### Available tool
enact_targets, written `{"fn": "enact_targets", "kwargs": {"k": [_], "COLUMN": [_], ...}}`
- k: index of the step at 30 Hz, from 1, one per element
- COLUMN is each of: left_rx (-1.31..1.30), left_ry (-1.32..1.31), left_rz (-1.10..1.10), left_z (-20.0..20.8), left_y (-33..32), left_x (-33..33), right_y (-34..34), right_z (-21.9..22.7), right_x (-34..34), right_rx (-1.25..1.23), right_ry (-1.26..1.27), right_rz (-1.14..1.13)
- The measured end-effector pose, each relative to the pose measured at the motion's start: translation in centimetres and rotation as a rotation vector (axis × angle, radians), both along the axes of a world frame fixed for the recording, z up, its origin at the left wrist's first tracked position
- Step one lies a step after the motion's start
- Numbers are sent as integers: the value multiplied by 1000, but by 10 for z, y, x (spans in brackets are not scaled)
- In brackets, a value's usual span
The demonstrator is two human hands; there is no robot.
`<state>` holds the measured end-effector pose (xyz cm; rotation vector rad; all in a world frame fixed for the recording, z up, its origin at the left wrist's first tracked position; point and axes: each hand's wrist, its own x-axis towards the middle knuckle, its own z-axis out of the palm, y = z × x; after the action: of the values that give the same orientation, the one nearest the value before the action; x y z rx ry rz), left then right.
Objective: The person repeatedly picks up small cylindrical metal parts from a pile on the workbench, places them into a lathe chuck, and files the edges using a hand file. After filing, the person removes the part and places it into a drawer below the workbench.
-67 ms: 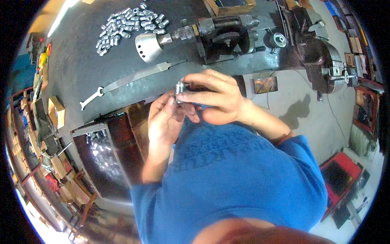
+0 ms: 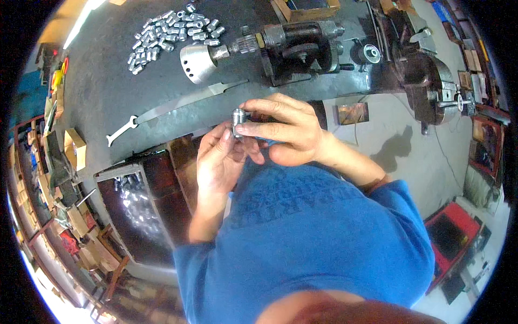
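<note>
A small silver threaded metal fitting (image 2: 238, 116) is held upright in front of my chest, close to the bench's near edge. My left hand (image 2: 217, 156) grips its lower end between thumb and fingers. From the other side, my right hand (image 2: 288, 127) closes on it with thumb and fingertips, partly covering it. Farther off on the dark bench (image 2: 97, 97) lies a pile of similar silver fittings (image 2: 171, 35). Between the pile and my hands are a flat file (image 2: 181, 101) and an open-ended wrench (image 2: 124, 129), their ends meeting.
A dark machine (image 2: 302, 48) with a silver cone-shaped head (image 2: 197, 63) stands on the bench beyond my hands. A bench vise (image 2: 434, 81) juts out at the right. Below the bench at left, an open drawer (image 2: 152, 200) holds many shiny metal parts. Cluttered shelves (image 2: 40, 183) line the far left.
</note>
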<state>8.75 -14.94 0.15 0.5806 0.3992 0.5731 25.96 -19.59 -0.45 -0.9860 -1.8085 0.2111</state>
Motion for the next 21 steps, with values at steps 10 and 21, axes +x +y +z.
{"fn": "enact_targets", "kwargs": {"k": [10,21], "left_rx": [-162,-40], "left_ry": [-172,-124], "left_rz": [36,42], "left_z": [-3,-4], "left_y": [-4,-2], "left_x": [-1,-4], "right_y": [-2,1], "right_z": [-6,4], "right_x": [1,-3], "right_rx": [7,-32], "right_ry": [47,1], "right_rz": [38,-11]}}
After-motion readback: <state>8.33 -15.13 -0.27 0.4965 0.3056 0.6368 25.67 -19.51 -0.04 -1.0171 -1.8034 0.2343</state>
